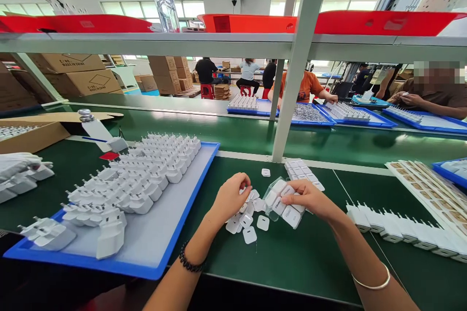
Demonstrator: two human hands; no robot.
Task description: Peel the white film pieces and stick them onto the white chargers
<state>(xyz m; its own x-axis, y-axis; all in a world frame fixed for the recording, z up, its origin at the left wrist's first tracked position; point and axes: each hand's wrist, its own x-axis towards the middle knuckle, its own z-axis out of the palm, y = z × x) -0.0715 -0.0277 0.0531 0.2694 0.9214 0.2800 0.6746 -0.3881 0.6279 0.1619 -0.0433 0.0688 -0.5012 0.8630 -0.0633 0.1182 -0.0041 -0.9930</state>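
Observation:
My right hand (308, 197) grips a clear plastic tray (269, 210) holding several white square covers (291, 215), thumb on top. My left hand (229, 199) hangs over a loose heap of similar white covers (250, 234), its fingers curled together; what they hold, if anything, is hidden. Several covers in the heap show a small dark slot. One lone cover (266, 172) lies farther back. Behind my right hand is another block of white covers (301, 170) in rows.
At left, a blue-rimmed tray (175, 233) carries rows of white plug chargers (146, 175). More chargers (404, 228) line up at right, beside stacked beige strips (430, 194). A shelf post (292, 92) rises ahead. Across the bench, people (304, 87) work at blue trays.

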